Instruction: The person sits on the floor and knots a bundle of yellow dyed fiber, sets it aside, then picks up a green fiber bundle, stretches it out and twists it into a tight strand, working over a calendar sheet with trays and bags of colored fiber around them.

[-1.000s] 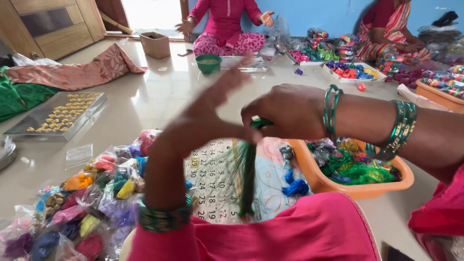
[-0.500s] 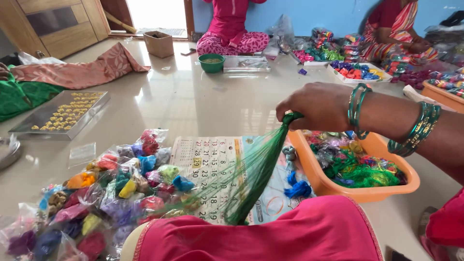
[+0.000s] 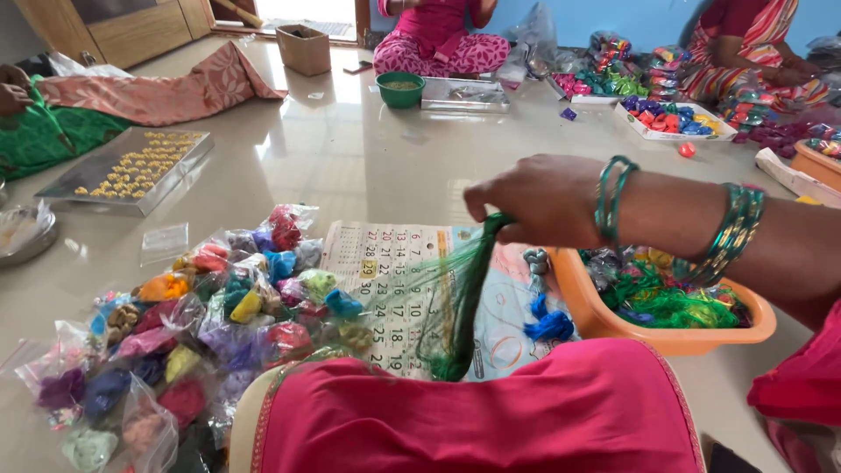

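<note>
Gone from view since earlier, the left hand; right hand (image 3: 545,200) (bangled) pinches a green thread bundle (image 3: 462,302) hanging below it, orange basket (image 3: 613,320) just beneath.

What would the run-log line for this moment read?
right hand: grips green thread bundle | left hand: out of view | under: calendar sheet | beside: orange tub

One orange tub (image 3: 604,320) — one green bowl (image 3: 400,89) — one calendar sheet (image 3: 394,289)

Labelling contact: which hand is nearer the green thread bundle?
Right. The right hand grips the top of the green thread bundle; the left hand is out of view.
</note>
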